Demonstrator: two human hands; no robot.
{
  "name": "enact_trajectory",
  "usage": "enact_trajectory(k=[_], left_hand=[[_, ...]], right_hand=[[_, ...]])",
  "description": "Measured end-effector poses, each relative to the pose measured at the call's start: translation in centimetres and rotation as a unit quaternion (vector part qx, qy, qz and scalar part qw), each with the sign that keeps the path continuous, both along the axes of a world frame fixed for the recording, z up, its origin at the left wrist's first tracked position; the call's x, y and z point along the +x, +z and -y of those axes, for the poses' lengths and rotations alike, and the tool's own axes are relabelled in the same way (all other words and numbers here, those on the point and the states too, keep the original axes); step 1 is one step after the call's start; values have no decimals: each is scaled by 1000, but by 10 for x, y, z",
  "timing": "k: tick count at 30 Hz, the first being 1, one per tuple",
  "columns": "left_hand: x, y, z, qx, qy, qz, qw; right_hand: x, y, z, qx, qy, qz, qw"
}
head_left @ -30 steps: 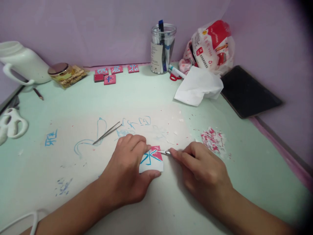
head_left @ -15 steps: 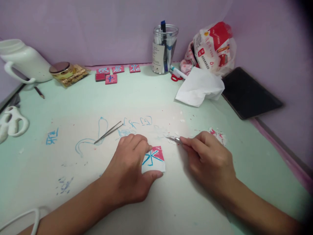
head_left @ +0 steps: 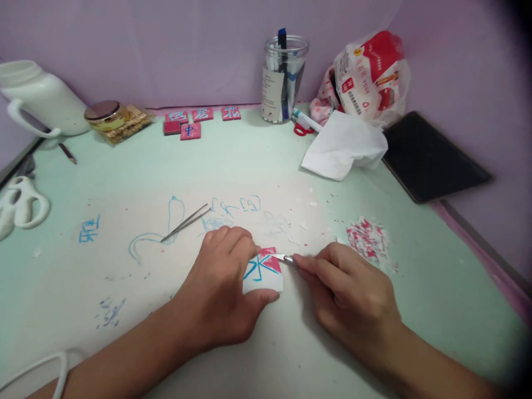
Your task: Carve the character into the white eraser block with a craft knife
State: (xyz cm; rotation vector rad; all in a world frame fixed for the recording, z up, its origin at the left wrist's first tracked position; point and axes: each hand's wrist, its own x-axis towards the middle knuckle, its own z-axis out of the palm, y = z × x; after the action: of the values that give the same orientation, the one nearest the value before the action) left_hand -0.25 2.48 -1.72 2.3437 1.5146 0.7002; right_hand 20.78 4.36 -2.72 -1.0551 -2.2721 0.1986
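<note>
The left hand [head_left: 222, 282] grips a small carving tile [head_left: 266, 284] on the table [head_left: 332, 354], thumb at the near edge, fingers at the far edge. The right hand [head_left: 353, 288] is closed around a knife [head_left: 287, 259]; its blade reaches over the tile's red corner and points toward the left fingers.

Possible faults: excess push may make the blade skid into those fingers; a loose left grip may let the tile turn; a steep blade angle may cut into the blue strokes.

The left hand covers the tile's left part, and the right hand conceals most of the knife handle. Blade contact and cutting depth cannot be confirmed. Farther out, the shavings [head_left: 368, 238] are too fine to tell apart. White scissors [head_left: 29, 205] are cut off at the left edge. At the back, lettering on the jar [head_left: 273, 94] is unreadable.
</note>
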Motion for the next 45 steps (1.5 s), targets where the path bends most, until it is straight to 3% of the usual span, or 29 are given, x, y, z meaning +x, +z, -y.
enact_trajectory(k=[8, 16, 18, 22, 25, 36, 40, 42, 45], left_hand=[[0, 1, 0, 9, -5, 3, 1000], [0, 2, -1, -4, -3, 8, 1000], [0, 1, -1, -4, 1, 12, 1000], [1, 0, 0, -1, 2, 25, 1000], [1, -1, 0, -1, 3, 25, 1000], [0, 0, -2, 7, -4, 20, 1000], [1, 1, -1, 5, -4, 19, 1000], [1, 1, -1, 3, -3, 19, 1000], [1, 0, -1, 2, 0, 24, 1000]], right_hand=[[-6, 4, 2, 14, -9, 24, 1000], [-5, 1, -16, 78, -119, 54, 988], [-3, 1, -17, 61, -108, 28, 992], [-2, 2, -8, 16, -13, -10, 1000], [-5, 3, -2, 7, 8, -15, 1000], [-17, 7, 0, 36, -39, 50, 997], [-14, 3, -12, 86, -88, 78, 989], [-9, 1, -18, 98, -114, 68, 986], [-5, -1, -18, 85, -80, 13, 993]])
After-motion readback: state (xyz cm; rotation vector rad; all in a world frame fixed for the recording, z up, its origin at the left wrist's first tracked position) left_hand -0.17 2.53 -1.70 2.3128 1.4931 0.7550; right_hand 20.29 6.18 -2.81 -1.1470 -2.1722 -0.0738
